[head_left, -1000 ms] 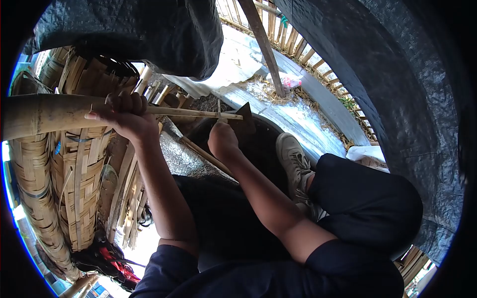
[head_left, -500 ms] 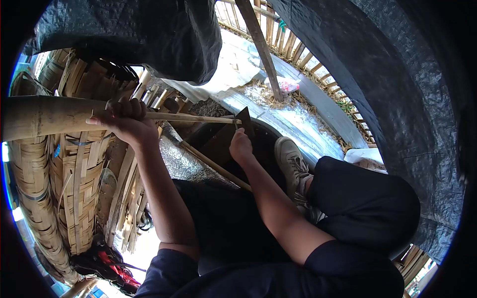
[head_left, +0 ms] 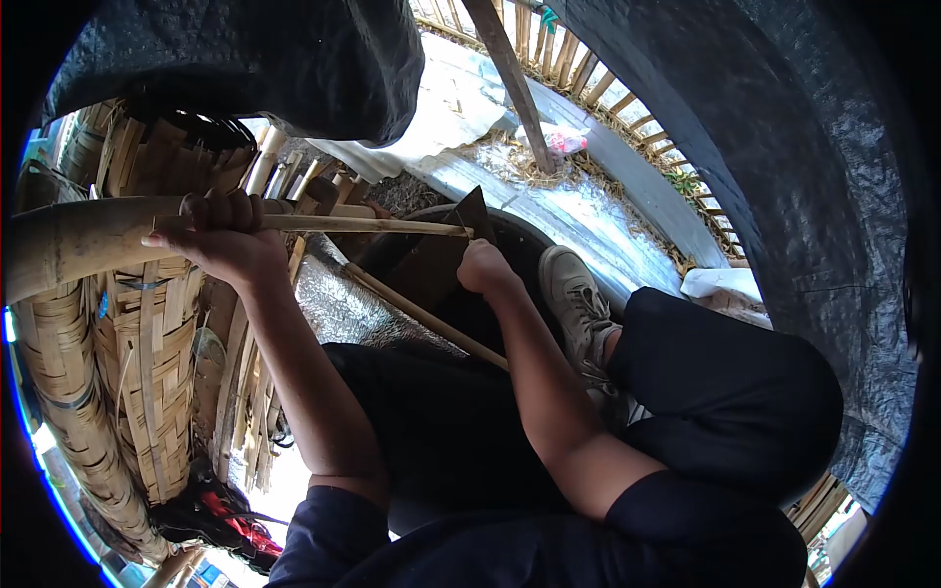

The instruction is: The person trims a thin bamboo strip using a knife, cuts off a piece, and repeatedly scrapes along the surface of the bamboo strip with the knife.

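Observation:
My left hand [head_left: 230,235] is closed around a long, thin bamboo strip [head_left: 363,224], beside a thick bamboo pole [head_left: 78,235]. The strip's far end reaches my right hand [head_left: 484,267], which is closed like a fist. Just above that fist rises the dark, pointed blade of a knife [head_left: 473,209], touching or nearly touching the strip's end. The fingers hide the knife's handle. Below the strip is a dark round tub [head_left: 534,235], and a bamboo rod [head_left: 421,312] slants past it under my right forearm.
Woven bamboo baskets [head_left: 162,363] stand at the left with split bamboo pieces [head_left: 257,412]. Dark plastic sheeting [head_left: 784,147] hangs on the right and overhead. A wooden post [head_left: 512,83] stands on metal sheets [head_left: 627,216]. My shoe [head_left: 573,304] is beside the tub.
My left hand has shifted slightly left with the strip. The right hand and blade have moved slightly up in the view. The whole view has tilted a little.

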A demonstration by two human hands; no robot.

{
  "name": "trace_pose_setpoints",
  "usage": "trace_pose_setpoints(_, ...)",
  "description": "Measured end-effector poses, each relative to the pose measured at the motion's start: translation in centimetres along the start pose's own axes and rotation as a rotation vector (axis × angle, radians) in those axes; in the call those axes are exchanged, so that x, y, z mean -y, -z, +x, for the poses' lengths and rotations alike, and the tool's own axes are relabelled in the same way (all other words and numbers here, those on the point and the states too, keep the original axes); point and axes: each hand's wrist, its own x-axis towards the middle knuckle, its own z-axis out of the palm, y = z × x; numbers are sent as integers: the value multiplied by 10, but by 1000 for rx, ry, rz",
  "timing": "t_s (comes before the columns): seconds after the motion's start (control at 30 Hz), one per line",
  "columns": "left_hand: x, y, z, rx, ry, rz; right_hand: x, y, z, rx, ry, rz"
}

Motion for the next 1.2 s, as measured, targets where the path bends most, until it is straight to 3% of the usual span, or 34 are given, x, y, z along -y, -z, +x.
trace_pose_setpoints(0.1,-6,-2,-3,81,-23,-42,22,24,-12,-164,-149,237)
trace_pose_setpoints(0.3,-4,-7,-7,99,-108,15,26,28,-11,-394,-44,222)
trace_pose_setpoints(0.5,-3,-18,-15,-10,-161,82,68,-13,-16,-386,31,254)
trace_pose_setpoints(0.63,1,-13,-16,8,-146,157,37,-30,6,-307,-118,201)
trace_pose_setpoints(0.77,28,-17,-21,-43,-132,330,32,-35,11,-169,-22,124)
trace_pose_setpoints(0.83,7,-17,-17,47,-196,66,63,-11,-13,-130,1,193)
trace_pose_setpoints(1.07,-5,-10,-13,34,-167,-42,50,93,-26,16,-15,-171)
trace_pose_setpoints(1.1,-1,-10,-15,-8,-149,-35,37,94,-25,17,-16,-174)
trace_pose_setpoints(1.17,18,-7,-12,-41,-163,-24,16,89,-17,-319,-145,-126)
trace_pose_setpoints(1.2,22,-10,-13,-44,-149,77,16,89,-17,-319,-144,-130)
